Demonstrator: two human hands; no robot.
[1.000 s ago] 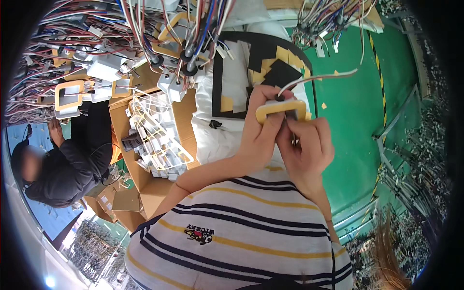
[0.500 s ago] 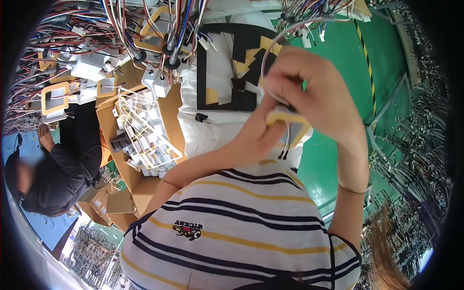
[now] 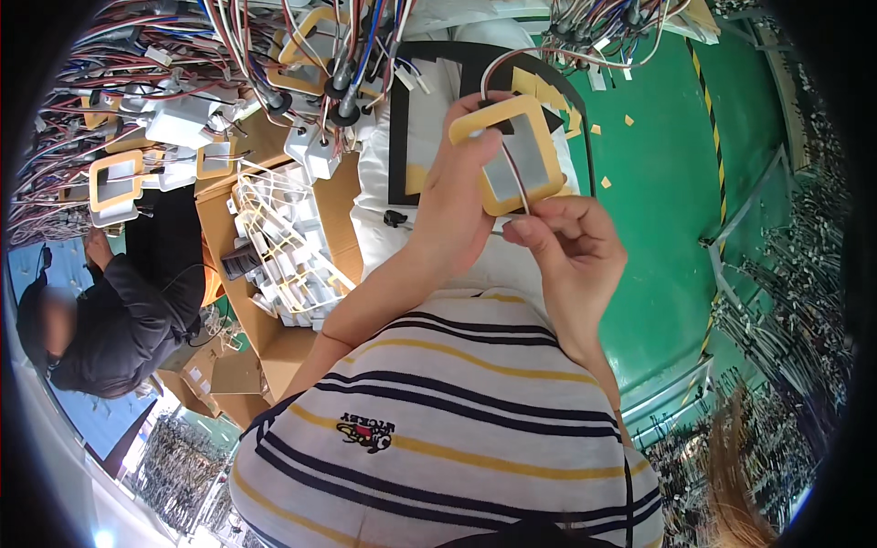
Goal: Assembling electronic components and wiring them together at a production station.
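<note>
In front of my chest, my left hand (image 3: 449,201) grips a white box-shaped housing with a yellow rim (image 3: 551,151), its thumb over the rim's left edge. The housing's open side, with a grey inside, faces up toward me. A thin cable (image 3: 513,169) runs across that opening to its lower edge, where my right hand (image 3: 583,260) is closed in a pinch on it. Beyond the housing, a cable loop (image 3: 498,59) arcs up and right toward a hanging wire bundle (image 3: 607,36).
A cardboard box (image 3: 274,352) of white parts stands at left, under wire bundles (image 3: 265,64) and white housings (image 3: 183,119). A black sheet (image 3: 398,137) with yellow pieces lies on white wrapping ahead. A person (image 3: 128,301) in dark clothes works far left. Cable racks (image 3: 776,301) line the right.
My right hand has come down from above the housing to its lower edge. The housing has moved up and turned, so its yellow rim and inside face me.
</note>
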